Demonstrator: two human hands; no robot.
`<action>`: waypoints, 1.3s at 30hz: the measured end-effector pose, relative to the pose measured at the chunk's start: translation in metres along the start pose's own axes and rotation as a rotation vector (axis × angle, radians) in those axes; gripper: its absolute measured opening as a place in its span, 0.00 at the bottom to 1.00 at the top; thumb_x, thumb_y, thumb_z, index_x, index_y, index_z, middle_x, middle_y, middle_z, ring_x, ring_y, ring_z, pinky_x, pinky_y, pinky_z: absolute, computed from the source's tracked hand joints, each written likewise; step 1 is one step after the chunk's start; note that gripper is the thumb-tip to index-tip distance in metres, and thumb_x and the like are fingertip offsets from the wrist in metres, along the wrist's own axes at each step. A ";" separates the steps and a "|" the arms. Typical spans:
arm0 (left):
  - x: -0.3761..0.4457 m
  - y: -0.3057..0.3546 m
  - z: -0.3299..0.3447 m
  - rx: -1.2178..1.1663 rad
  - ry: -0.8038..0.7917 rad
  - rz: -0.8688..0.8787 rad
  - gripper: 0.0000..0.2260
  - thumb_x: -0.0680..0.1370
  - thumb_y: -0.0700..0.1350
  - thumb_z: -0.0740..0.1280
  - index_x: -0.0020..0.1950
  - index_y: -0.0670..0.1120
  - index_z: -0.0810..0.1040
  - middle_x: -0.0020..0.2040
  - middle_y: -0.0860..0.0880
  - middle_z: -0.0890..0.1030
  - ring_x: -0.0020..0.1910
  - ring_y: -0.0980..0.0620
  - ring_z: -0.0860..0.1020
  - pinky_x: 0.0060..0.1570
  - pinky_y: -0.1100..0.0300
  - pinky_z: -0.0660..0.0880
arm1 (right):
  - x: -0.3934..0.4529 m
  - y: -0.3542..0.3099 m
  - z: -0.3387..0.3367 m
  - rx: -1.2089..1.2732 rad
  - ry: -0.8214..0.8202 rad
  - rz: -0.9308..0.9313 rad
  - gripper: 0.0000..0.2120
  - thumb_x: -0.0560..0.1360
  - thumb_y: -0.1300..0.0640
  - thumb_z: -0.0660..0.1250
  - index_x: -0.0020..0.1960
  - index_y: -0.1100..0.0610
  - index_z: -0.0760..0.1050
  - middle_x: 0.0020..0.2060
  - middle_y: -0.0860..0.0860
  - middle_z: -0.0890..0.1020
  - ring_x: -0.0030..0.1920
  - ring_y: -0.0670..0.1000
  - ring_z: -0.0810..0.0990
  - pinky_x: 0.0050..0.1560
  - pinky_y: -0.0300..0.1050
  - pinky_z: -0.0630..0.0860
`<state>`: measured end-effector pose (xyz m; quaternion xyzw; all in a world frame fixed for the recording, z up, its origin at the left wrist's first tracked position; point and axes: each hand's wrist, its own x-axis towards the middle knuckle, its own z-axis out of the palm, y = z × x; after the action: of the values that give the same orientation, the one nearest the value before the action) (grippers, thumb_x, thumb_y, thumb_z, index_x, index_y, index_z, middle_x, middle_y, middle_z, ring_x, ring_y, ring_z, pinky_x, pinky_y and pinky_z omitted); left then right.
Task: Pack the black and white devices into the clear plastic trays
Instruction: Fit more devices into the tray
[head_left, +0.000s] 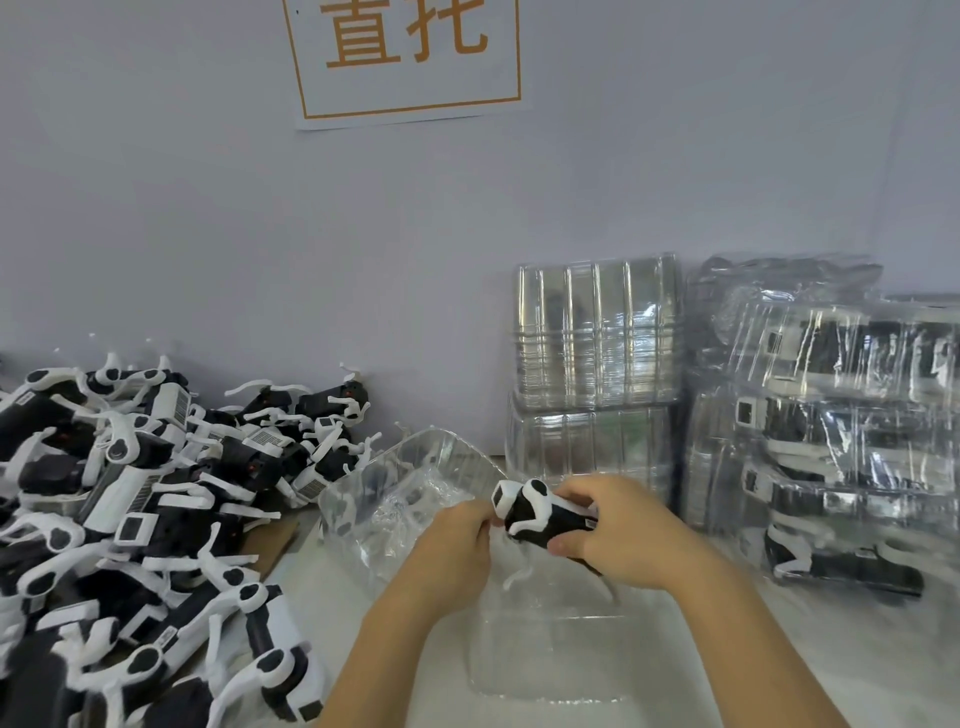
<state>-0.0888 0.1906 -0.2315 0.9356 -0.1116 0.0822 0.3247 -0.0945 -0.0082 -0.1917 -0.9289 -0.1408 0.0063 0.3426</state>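
My right hand (618, 535) grips a black and white device (535, 512) at the middle of the table, above a clear plastic tray (550, 665) lying flat in front of me. My left hand (457, 540) pinches the device's left end with curled fingers. A second clear tray (410, 483) stands tilted just behind my left hand. A big heap of loose black and white devices (145, 519) covers the table's left side.
Stacks of clear trays (597, 332) lean against the wall at the back right. Trays packed with devices (841, 415) are piled at the far right. A paper sign (410, 57) with orange characters hangs on the wall.
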 end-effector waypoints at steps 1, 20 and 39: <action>0.000 0.000 0.000 -0.004 0.004 0.003 0.15 0.83 0.37 0.54 0.48 0.51 0.78 0.46 0.50 0.81 0.45 0.48 0.78 0.48 0.53 0.76 | 0.000 0.002 -0.001 -0.017 -0.019 0.018 0.14 0.70 0.52 0.78 0.52 0.44 0.80 0.49 0.42 0.82 0.48 0.44 0.80 0.53 0.45 0.78; -0.001 0.008 0.007 -0.071 0.036 -0.040 0.13 0.85 0.52 0.54 0.49 0.51 0.76 0.45 0.53 0.77 0.50 0.48 0.75 0.56 0.45 0.73 | 0.005 0.005 0.018 -0.098 0.062 0.002 0.12 0.64 0.56 0.80 0.42 0.43 0.81 0.41 0.43 0.82 0.43 0.46 0.80 0.44 0.44 0.78; 0.001 0.006 0.014 -0.046 0.037 -0.114 0.12 0.85 0.55 0.52 0.45 0.59 0.71 0.45 0.58 0.77 0.51 0.50 0.76 0.58 0.48 0.72 | 0.004 -0.003 0.027 -0.357 0.180 -0.031 0.03 0.70 0.57 0.73 0.43 0.51 0.80 0.45 0.45 0.72 0.48 0.51 0.73 0.44 0.46 0.67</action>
<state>-0.0880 0.1772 -0.2386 0.9310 -0.0542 0.0784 0.3524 -0.0947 0.0116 -0.2101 -0.9694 -0.1229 -0.1069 0.1838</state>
